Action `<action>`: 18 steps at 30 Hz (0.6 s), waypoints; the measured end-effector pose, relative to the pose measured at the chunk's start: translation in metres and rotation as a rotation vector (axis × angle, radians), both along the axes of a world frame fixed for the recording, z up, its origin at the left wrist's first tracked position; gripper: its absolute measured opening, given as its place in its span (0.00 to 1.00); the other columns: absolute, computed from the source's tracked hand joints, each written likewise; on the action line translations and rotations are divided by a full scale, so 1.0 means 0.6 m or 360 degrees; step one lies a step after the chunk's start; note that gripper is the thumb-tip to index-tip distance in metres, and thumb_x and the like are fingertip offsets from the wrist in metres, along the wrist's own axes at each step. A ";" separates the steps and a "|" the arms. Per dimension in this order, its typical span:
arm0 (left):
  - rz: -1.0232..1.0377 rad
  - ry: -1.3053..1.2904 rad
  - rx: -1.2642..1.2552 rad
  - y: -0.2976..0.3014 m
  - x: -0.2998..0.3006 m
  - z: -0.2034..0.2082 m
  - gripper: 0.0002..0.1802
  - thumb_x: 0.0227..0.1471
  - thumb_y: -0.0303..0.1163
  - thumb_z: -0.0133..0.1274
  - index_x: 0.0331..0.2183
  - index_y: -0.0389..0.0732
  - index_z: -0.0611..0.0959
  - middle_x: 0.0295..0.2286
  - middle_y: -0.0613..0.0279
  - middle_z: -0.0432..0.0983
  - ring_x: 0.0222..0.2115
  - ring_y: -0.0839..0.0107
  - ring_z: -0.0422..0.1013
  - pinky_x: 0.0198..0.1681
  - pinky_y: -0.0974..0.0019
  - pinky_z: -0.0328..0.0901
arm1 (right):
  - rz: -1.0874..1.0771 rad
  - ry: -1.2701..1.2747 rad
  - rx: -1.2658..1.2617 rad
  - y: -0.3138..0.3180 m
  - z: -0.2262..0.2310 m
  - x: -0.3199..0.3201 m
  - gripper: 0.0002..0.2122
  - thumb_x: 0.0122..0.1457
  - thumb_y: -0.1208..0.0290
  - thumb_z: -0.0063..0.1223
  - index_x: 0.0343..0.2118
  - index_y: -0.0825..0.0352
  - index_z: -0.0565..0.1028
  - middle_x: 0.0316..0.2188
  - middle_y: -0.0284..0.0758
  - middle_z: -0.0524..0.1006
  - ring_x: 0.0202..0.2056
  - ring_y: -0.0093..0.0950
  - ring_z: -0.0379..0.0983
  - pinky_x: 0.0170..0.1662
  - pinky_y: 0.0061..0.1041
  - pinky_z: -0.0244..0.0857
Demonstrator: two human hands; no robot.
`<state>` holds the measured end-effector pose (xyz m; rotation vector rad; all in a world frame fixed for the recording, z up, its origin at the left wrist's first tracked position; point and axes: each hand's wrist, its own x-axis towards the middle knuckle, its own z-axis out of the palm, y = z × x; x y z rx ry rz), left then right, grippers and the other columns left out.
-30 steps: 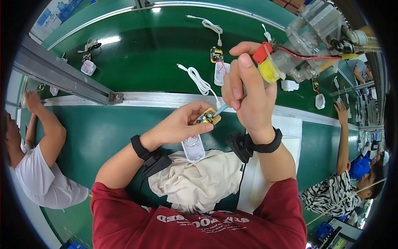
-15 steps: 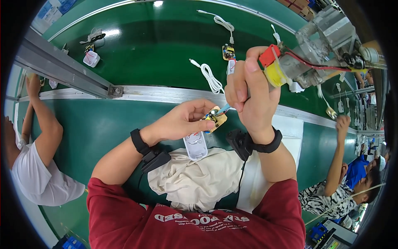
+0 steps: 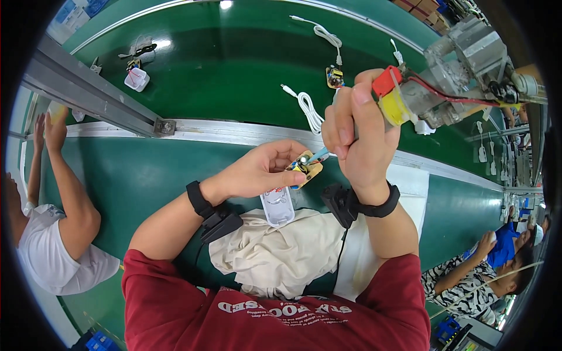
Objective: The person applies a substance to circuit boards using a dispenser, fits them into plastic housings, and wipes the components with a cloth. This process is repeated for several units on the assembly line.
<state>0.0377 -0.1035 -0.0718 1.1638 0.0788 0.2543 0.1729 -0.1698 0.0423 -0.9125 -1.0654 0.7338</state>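
My left hand pinches a small circuit board by its edge, thumb on the near side. Red wires run from around the board to a white plastic housing, which lies open side up on a crumpled cream cloth. In my right hand is a dispensing gun with a grey body, a yellow band and a red switch, fingers wrapped round its lower end. Its blue nozzle points down-left, the tip at the board's components; whether it touches cannot be told.
Beyond a metal rail, a green conveyor belt carries coiled white cables, another board and a white housing. A metal post rises at left. Co-workers sit on both sides. White foam lies at right.
Things on the belt have shifted a little to the right. My hands, the board and the nozzle have hardly moved. The right co-worker's arm has come down; the left one's hands have moved.
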 end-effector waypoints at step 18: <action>-0.0020 0.0065 0.0128 0.001 -0.004 0.000 0.21 0.53 0.27 0.55 0.48 0.35 0.70 0.41 0.63 0.73 0.38 0.81 0.69 0.42 0.75 0.65 | -0.0110 -0.0068 -0.0052 -0.014 0.021 -0.001 0.12 0.65 0.64 0.39 0.44 0.67 0.63 0.11 0.26 0.57 0.09 0.15 0.49 0.12 0.18 0.44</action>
